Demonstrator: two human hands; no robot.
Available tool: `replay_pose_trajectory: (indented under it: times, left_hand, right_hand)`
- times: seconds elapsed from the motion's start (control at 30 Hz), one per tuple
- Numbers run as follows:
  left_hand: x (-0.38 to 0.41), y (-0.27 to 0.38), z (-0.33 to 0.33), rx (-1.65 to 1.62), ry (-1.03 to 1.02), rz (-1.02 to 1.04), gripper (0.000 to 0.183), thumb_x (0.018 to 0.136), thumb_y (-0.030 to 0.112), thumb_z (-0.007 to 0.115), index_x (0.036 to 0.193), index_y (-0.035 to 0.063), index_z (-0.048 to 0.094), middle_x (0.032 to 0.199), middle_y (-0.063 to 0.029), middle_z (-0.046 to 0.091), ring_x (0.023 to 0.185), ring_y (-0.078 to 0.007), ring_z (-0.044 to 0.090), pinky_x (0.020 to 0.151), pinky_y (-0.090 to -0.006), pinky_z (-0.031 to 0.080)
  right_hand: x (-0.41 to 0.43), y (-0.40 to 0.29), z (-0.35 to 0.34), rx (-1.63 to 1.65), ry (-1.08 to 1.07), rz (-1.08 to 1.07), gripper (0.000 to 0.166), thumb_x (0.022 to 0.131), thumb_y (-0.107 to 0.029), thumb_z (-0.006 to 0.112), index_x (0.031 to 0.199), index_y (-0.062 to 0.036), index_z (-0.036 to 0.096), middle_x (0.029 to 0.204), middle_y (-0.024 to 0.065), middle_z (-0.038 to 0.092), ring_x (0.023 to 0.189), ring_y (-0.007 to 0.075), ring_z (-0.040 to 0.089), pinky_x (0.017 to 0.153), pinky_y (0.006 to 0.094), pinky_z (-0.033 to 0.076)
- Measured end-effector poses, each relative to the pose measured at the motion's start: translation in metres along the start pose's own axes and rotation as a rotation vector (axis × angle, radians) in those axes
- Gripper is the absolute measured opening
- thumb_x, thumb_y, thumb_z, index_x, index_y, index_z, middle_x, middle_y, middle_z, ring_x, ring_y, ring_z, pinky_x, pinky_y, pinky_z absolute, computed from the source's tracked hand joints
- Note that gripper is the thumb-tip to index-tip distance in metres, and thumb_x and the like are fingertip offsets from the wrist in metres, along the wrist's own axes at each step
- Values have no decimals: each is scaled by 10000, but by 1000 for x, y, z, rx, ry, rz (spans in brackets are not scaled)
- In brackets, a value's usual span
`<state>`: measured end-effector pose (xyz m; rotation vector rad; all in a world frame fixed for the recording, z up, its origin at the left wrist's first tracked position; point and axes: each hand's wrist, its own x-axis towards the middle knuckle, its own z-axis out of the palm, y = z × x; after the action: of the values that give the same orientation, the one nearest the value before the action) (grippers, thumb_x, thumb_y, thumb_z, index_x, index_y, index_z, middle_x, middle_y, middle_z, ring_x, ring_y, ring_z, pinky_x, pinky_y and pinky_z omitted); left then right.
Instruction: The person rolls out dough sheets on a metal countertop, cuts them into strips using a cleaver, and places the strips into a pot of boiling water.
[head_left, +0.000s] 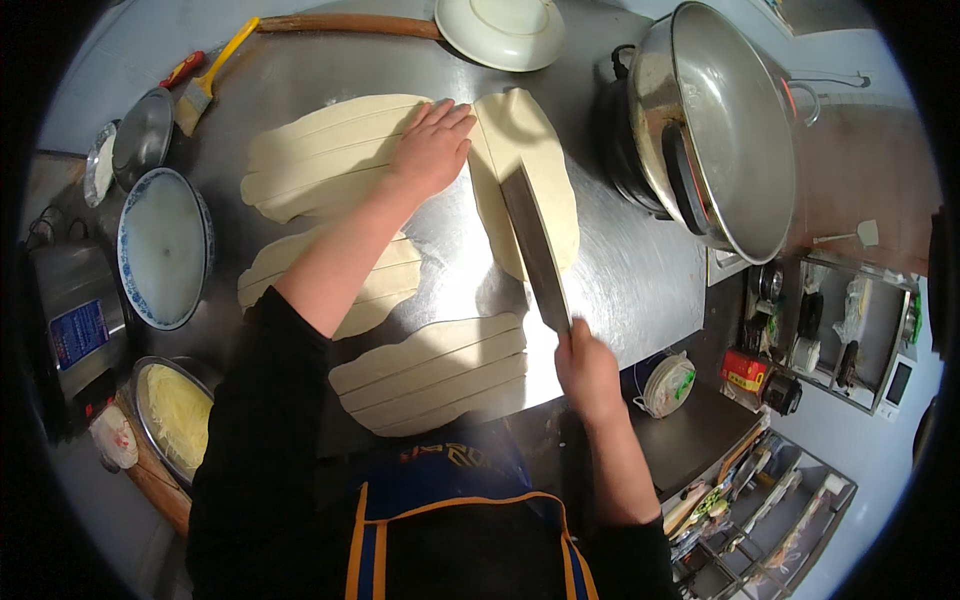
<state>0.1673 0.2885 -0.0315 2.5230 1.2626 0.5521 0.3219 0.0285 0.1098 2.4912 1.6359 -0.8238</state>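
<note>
My right hand grips the handle of a long, broad-bladed kitchen knife. Its blade lies lengthwise over a flat oval sheet of dough, where one cut line runs from the far end towards the blade. My left hand is laid flat, palm down, fingertips by the far right end of a dough sheet cut into long strips, close to the oval sheet's left edge. A second sliced sheet is partly covered by my left forearm. Nearest my apron lies a third sliced sheet.
A large metal pot stands at the right of the steel table. An upturned plate and a wooden rod lie along the far edge. At left are a brush, a blue-rimmed bowl and a bowl of yellow shreds.
</note>
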Motion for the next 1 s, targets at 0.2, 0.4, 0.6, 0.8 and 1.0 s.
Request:
replay_pose_trajectory:
  times: [0.2,0.4,0.6,0.8,1.0]
  left_hand:
    - [7,7,-4,-66,9,-12,328,873,202,460,1170,86,535,1295,-46,463,1236,-209,372,1067,-369,231]
    - [15,9,6,-75,27,13,355,867,177,455,1201,68,503,1307,-68,450,1244,-232,364,1064,-389,236]
    - [16,10,1,-8,-19,29,363,863,188,467,1203,63,497,1301,-67,454,1242,-231,364,1066,-384,234]
    - [15,11,6,-8,22,24,360,855,204,487,1186,64,508,1280,-65,471,1232,-228,376,1064,-380,240]
    - [18,12,5,-22,5,-4,362,863,207,481,1196,67,513,1283,-66,473,1230,-227,382,1063,-386,239]
  right_hand:
    - [-136,60,12,-21,-45,86,190,813,-119,532,991,-54,519,658,180,569,587,375,566,502,440,455]
    - [-32,24,-11,94,163,-96,145,843,-89,519,962,-11,495,656,218,560,609,410,547,498,446,426]
    - [98,-39,-27,149,265,-134,162,872,-164,465,908,-6,478,686,230,570,664,416,553,580,471,434]
    - [112,-44,-30,53,202,-119,150,864,-165,435,857,-16,455,655,205,574,650,390,569,598,471,451]
    - [12,21,-14,-21,46,-10,201,843,-140,493,966,19,495,617,232,558,599,414,559,531,489,439]
